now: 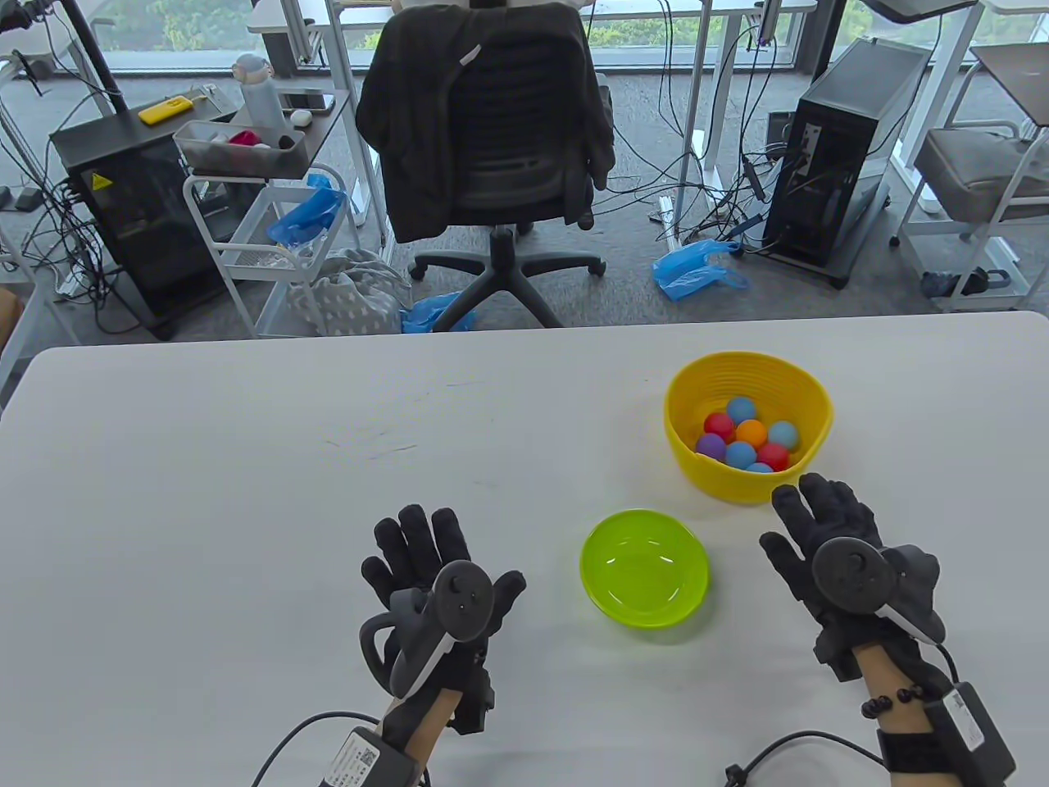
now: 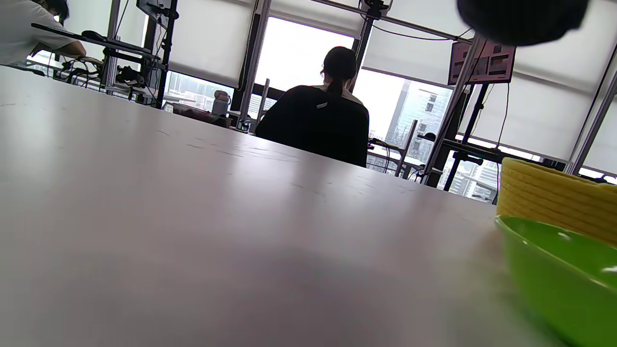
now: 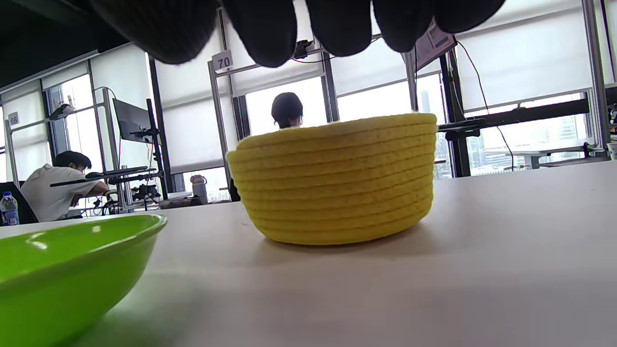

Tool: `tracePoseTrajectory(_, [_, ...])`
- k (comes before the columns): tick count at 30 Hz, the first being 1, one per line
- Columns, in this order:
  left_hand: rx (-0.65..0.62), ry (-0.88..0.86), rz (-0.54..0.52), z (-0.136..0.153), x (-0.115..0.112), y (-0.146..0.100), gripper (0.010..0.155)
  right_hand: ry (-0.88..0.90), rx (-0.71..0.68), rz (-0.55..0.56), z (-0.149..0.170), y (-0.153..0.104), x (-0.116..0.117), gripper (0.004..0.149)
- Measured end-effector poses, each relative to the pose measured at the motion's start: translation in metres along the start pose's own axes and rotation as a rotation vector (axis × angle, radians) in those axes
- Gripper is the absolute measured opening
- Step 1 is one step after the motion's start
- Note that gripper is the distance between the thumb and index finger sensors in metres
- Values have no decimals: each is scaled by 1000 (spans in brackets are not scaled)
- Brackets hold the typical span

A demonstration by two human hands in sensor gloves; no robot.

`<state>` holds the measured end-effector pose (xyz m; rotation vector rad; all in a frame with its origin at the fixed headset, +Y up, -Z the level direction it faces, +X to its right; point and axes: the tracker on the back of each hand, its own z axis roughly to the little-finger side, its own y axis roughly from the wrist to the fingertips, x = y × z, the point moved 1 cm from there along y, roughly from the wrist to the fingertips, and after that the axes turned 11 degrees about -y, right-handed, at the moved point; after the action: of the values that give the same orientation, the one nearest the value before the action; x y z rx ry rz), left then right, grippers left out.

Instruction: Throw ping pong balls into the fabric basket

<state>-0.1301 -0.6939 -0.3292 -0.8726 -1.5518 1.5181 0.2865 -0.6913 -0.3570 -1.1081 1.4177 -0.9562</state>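
A yellow woven fabric basket (image 1: 687, 399) stands on the white table at the right and holds several coloured ping pong balls (image 1: 751, 433). A lime green bowl (image 1: 645, 567) sits in front of it and holds nothing. My left hand (image 1: 428, 548) rests flat on the table, fingers spread, left of the green bowl and holds nothing. My right hand (image 1: 807, 520) lies flat with fingers spread just in front of the basket, empty. The basket shows in the right wrist view (image 3: 332, 178) with the bowl (image 3: 67, 270) at the left, and in the left wrist view (image 2: 549, 202) behind the bowl (image 2: 564, 274).
The white table (image 1: 246, 492) stretches wide to the left and back. Beyond its far edge stand an office chair with a dark jacket (image 1: 492, 123), a cart (image 1: 262, 213) and a computer tower (image 1: 852, 139).
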Motion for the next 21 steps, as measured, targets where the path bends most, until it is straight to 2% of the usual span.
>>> tracePoseTrajectory(5, [32,63,52,-3,-6,0,103,2,5,-36,-4,0,7,69])
tracePoseTrajectory(14, [51,134,114,-7,-14,2,106,45,29,-108,7,-4,19,78])
tracePoseTrajectory(21, [69,208,143,-8,-21,2,107,72,22,-79,11,-7,13,77])
